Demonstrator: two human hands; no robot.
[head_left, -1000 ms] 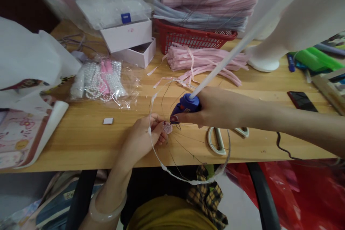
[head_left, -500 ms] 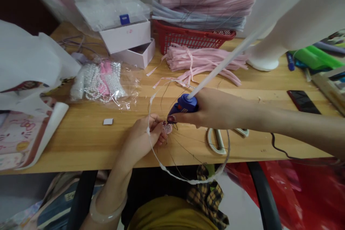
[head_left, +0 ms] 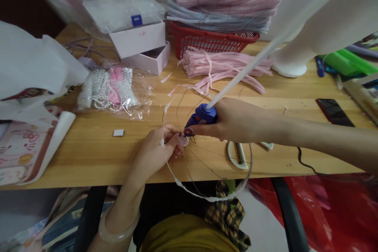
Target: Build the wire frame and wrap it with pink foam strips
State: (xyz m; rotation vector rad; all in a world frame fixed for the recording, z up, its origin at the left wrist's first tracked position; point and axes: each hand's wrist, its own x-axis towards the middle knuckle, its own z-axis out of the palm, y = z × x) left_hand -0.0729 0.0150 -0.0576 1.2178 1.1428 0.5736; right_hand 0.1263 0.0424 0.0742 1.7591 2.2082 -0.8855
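My right hand (head_left: 228,120) is wrapped round a blue glue gun (head_left: 203,114), and a long white glue stick (head_left: 245,73) juts from its back end. The nozzle points down and left, close to a small round clear-pink piece (head_left: 183,140). Pinched in the fingers of my left hand (head_left: 162,143) is that piece, at the hub of several thin dark wires. Around both spreads a large wire ring (head_left: 178,183) wrapped in white, reaching past the table's front edge. Whether the nozzle touches the piece is hidden by my fingers.
Scissors (head_left: 236,155) lie right of the ring. A bag of pearl strings (head_left: 113,88) is on the left. Pink strips (head_left: 218,65) lie before a red basket (head_left: 212,43). A phone (head_left: 333,112) and a white stand (head_left: 289,67) are at right.
Almost nothing differs. Both hands, the glue gun and the ring keep their places, apart from a very slight shift of the right hand and the view.
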